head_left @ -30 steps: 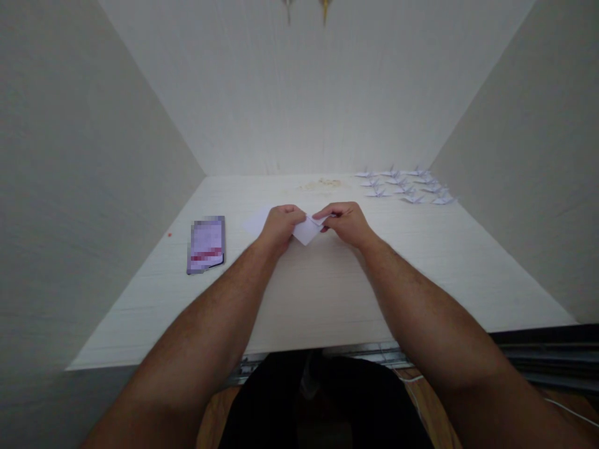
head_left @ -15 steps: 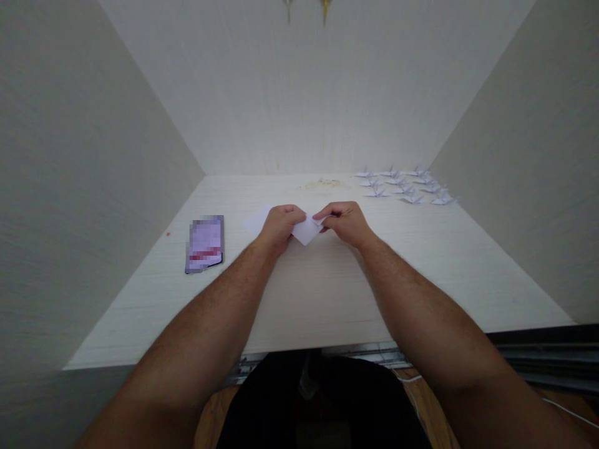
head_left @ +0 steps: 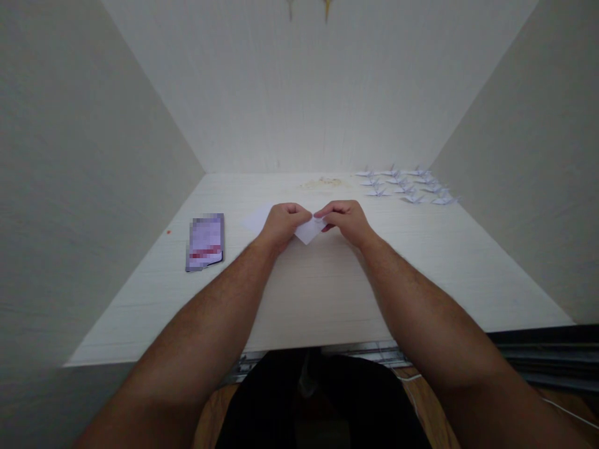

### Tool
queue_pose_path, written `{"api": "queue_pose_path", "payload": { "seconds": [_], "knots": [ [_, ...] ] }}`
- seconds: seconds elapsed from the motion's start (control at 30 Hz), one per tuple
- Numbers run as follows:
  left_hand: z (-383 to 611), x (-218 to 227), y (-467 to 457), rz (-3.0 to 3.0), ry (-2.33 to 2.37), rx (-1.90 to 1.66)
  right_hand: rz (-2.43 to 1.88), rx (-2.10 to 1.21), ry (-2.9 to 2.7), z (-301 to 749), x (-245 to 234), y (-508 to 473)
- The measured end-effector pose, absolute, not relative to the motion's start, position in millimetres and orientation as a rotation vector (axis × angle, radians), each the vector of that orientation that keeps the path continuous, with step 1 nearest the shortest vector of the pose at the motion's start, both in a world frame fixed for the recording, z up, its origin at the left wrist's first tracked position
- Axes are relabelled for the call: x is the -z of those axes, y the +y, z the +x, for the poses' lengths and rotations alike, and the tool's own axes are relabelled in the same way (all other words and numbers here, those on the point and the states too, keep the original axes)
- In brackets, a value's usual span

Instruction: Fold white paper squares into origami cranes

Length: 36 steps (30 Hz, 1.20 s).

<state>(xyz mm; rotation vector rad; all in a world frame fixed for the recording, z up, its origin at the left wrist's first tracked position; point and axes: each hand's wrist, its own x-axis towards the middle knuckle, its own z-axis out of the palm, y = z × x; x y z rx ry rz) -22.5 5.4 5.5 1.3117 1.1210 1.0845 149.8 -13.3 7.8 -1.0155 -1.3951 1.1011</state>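
Observation:
A small folded sheet of white paper point(head_left: 309, 233) is held over the middle of the table, one corner pointing toward me. My left hand point(head_left: 283, 226) pinches its left side, thumb lying on top. My right hand point(head_left: 345, 219) grips the right side between thumb and forefinger. Both thumbs are close together near the paper's upper edge, and the fingers beneath are partly hidden. Behind my left hand, more white paper point(head_left: 255, 219) lies flat on the table, partly covered by the hand.
Several white folded paper cranes point(head_left: 402, 187) stand in rows at the back right of the white table point(head_left: 318, 299). A tablet or phone with a blurred screen point(head_left: 206, 240) lies on the left. Pale walls enclose the table's back and sides.
My left thumb has slid a little to the right along the paper, closer to my right fingertips. The flap raised at the right hand now looks flatter.

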Motion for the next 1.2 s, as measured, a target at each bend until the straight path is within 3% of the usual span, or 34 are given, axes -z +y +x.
{"api": "queue_pose_path", "payload": {
  "seconds": [0.27,1.2],
  "knots": [
    [-23.9,-4.6,6.9,1.435,1.207,-1.117,-1.288,-1.177,-1.421,149.1,-12.9,-16.3],
    [-23.5,-0.6,7.2,1.383,1.106,-1.025,-1.270,-1.077,-1.474,148.3,-12.7,-18.2]
  ]
}}
